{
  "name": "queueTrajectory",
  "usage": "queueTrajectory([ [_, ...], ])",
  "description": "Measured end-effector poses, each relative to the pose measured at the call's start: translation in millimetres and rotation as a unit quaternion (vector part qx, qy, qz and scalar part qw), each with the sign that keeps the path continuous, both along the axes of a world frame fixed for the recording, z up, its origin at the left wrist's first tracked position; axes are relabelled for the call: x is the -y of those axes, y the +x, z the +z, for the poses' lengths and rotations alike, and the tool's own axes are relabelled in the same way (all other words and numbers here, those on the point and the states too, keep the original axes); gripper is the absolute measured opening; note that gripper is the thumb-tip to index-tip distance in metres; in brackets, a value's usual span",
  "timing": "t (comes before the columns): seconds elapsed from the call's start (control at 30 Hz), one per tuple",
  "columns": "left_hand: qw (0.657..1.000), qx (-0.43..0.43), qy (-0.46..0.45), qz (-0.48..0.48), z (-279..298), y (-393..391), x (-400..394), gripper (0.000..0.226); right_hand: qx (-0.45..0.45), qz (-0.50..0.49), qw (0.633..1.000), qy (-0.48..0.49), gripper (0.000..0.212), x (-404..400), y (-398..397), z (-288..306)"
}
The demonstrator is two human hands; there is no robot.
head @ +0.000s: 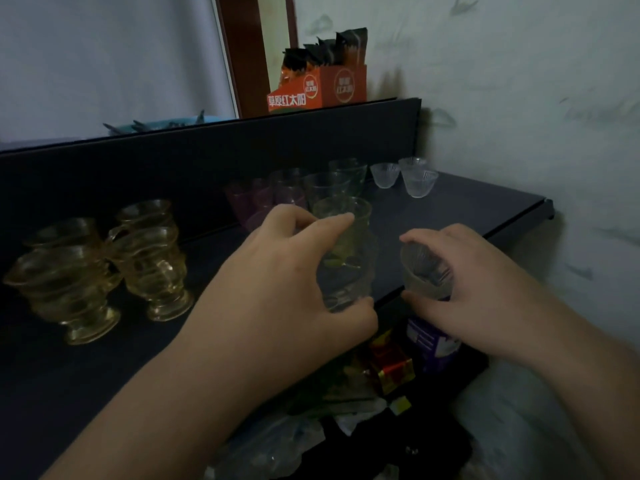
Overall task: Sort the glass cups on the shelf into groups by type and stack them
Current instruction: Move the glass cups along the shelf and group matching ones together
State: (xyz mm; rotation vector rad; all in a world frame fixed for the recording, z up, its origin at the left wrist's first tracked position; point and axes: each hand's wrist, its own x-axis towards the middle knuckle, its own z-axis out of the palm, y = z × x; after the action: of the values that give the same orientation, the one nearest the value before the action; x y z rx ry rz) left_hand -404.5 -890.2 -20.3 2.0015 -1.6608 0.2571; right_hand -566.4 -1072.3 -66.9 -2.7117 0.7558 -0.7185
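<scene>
- left hand (pixel 277 271) has its grip closed round a greenish glass cup (pixel 343 237) near the shelf (pixel 485 209) front edge
- right hand (pixel 467 289) grip pinches a small ribbed clear cup (pixel 424 268) at that edge
- glass looks slick and breakable, so I'd hold the sides, not the rims

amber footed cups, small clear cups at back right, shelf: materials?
Amber footed cups: looks like tinted pressed glass, see-through, ribbed, glossy highlights.
Small clear cups: colourless glass or possibly clear plastic, fine ribbing; too small to tell.
Shelf: dark, matte, thin-edged board, perhaps painted metal or laminate.
</scene>
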Motion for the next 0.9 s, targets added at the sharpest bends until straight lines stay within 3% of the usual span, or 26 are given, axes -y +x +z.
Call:
queueTrajectory([
  [0.37, 0.998, -0.058, -0.008, -0.019, 58.9, -13.6, 132.9, 0.075, 0.048, 0.006, 0.999, 0.014, 0.069, 129.7, -8.1, 6.0],
  [0.53, 0.993, -0.032, 0.081, 0.079, 74.4, 0.4, 227.1, 0.075, 0.043, 0.049, 0.997, 0.040, 0.065, 205.8, -13.0, 8.3],
  [0.73, 0.961, -0.003, 0.208, 0.183, 53.4, 24.7, 303.7, 0.079, 0.014, 0.093, 0.994, 0.051, 0.065, 277.4, -9.6, 5.5],
  [0.9, 0.943, 0.001, 0.237, 0.232, 36.5, 36.7, 333.0, 0.078, -0.005, 0.103, 0.994, 0.033, 0.070, 320.7, 3.0, 4.7],
])
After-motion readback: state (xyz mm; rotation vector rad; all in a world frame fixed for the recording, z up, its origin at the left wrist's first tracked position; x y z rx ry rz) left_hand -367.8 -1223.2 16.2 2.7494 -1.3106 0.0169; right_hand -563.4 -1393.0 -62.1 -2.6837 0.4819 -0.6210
